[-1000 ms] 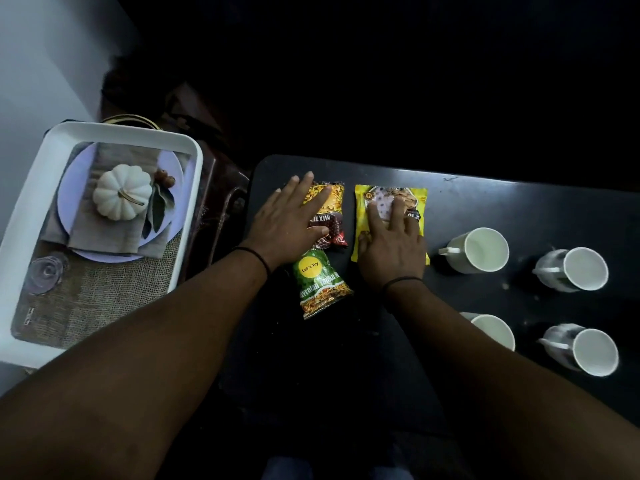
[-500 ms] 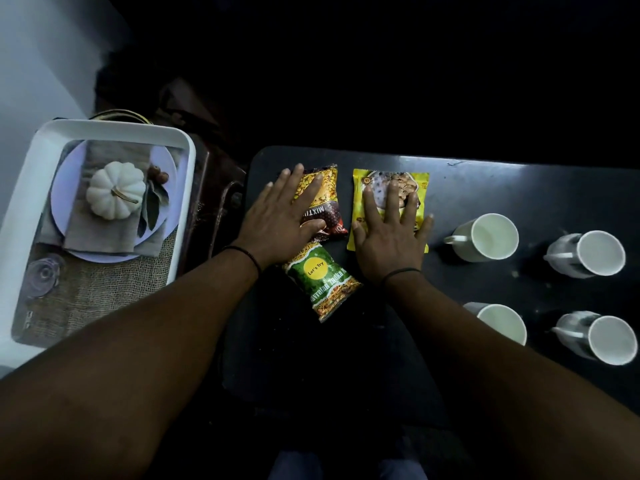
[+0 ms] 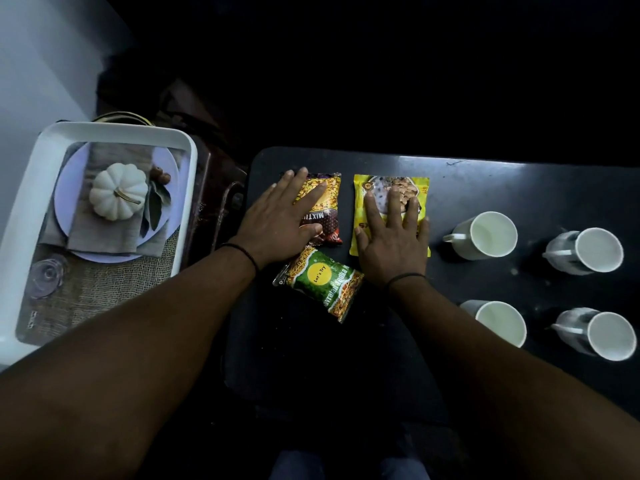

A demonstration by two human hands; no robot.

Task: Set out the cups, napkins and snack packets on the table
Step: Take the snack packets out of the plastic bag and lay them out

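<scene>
Three snack packets lie on the black table (image 3: 485,174). My left hand (image 3: 280,225) rests flat, fingers straight, on the left part of a brown and yellow mixture packet (image 3: 327,202). Flat with spread fingers, my right hand (image 3: 393,240) presses on the yellow packet (image 3: 389,183). A green packet (image 3: 320,282) lies tilted below and between both hands, untouched. Several white cups stand to the right: two near ones (image 3: 485,235) (image 3: 500,320) and two farther right (image 3: 588,251) (image 3: 602,336). Grey napkins (image 3: 107,233) lie folded in the tray.
A white tray (image 3: 31,188) stands left of the table, holding a pale plate (image 3: 67,188), a small white pumpkin (image 3: 117,190), dried leaves (image 3: 156,206), a burlap mat (image 3: 100,289) and a clear glass (image 3: 46,275). The room beyond the table is dark.
Both hands have slid the two upper packets a little farther from me and spread flatter on them. The green packet has turned slightly. The cups have not moved.
</scene>
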